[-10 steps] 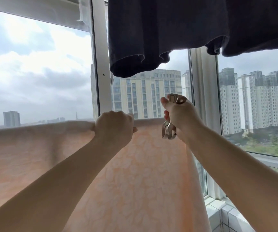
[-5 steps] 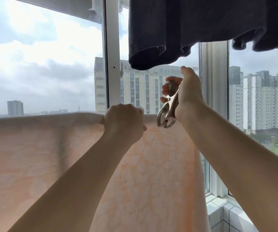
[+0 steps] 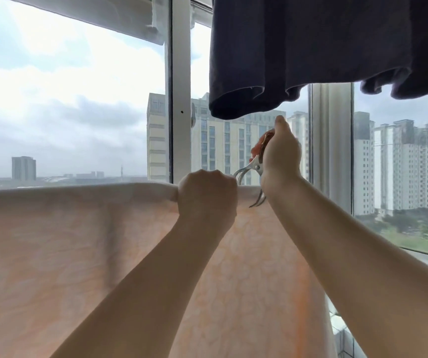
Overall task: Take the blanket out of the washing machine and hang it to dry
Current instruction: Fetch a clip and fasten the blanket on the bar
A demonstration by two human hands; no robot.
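Note:
A pale peach blanket (image 3: 65, 254) with a faint leaf pattern hangs over a horizontal line in front of the window and fills the lower left and middle of the view. My left hand (image 3: 206, 196) grips its folded top edge in a fist. Just to the right, my right hand (image 3: 280, 153) squeezes a metal clothes clip (image 3: 252, 177). The clip's jaws are spread, one above the blanket's top edge and one in front of it. The line under the blanket is hidden.
Dark navy clothes (image 3: 311, 47) hang overhead at the upper right, just above my right hand. White window frames (image 3: 180, 99) stand behind the blanket. A tiled ledge (image 3: 342, 339) shows at the bottom right.
My right hand has brought the clip down from above the blanket to its top edge, with the jaws now spread over it. My left hand keeps its grip on the edge.

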